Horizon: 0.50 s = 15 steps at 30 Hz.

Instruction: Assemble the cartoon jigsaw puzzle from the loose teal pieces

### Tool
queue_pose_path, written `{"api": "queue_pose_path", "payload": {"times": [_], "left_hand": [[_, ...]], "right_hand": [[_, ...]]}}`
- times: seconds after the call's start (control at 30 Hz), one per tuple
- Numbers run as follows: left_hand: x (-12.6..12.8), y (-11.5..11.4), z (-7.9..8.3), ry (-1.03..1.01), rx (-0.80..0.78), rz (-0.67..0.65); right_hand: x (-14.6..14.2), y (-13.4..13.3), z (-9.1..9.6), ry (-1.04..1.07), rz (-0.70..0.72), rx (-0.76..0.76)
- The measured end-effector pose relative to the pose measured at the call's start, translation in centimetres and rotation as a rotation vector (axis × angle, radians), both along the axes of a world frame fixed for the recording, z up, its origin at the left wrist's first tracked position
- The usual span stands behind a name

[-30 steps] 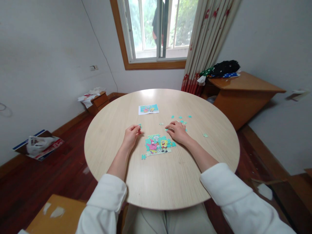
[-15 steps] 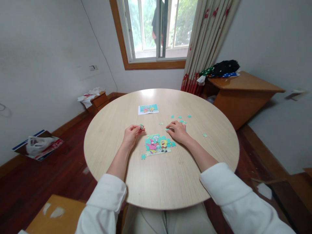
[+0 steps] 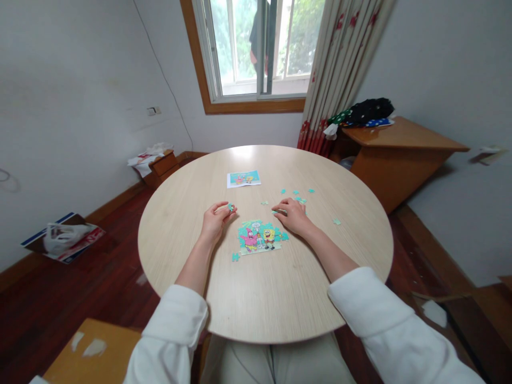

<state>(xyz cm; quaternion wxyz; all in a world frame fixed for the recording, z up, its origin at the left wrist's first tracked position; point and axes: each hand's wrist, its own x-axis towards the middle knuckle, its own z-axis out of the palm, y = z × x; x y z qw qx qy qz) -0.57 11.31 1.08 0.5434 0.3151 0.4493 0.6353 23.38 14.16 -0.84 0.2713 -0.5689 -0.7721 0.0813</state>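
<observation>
My left hand (image 3: 216,220) is raised over the table, left of the puzzle, with a small teal puzzle piece (image 3: 231,207) pinched between thumb and fingers. My right hand (image 3: 291,215) rests low over the table, fingers bent, with a light teal puzzle piece (image 3: 274,212) at its thumb and fingertips. Between and below the hands lies the partly joined cartoon puzzle (image 3: 261,238), with pink, white and yellow figures on teal. A loose teal piece (image 3: 236,257) lies by its lower left corner. My right hand partly covers other pieces.
A printed reference picture (image 3: 244,179) lies farther back on the round table (image 3: 272,298). Several loose pieces (image 3: 295,192) are scattered beyond my right hand, one piece (image 3: 336,221) to its right, and a pale piece (image 3: 264,202) between the hands.
The fingers of my left hand have shifted a little, and the puzzle piece in them has turned slightly. My right hand stays almost where it was.
</observation>
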Motion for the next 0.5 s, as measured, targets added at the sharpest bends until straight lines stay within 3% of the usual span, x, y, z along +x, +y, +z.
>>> {"api": "queue_pose_path", "payload": {"times": [0.37,0.5], "left_hand": [[-0.02,0.14,-0.31,0.004,0.013,-0.036],[0.00,0.35,-0.52,0.006,0.044,0.011]], "right_hand": [[0.25,0.45,-0.31,0.008,-0.010,0.002],[0.20,0.41,-0.17,0.008,-0.016,-0.026]]}}
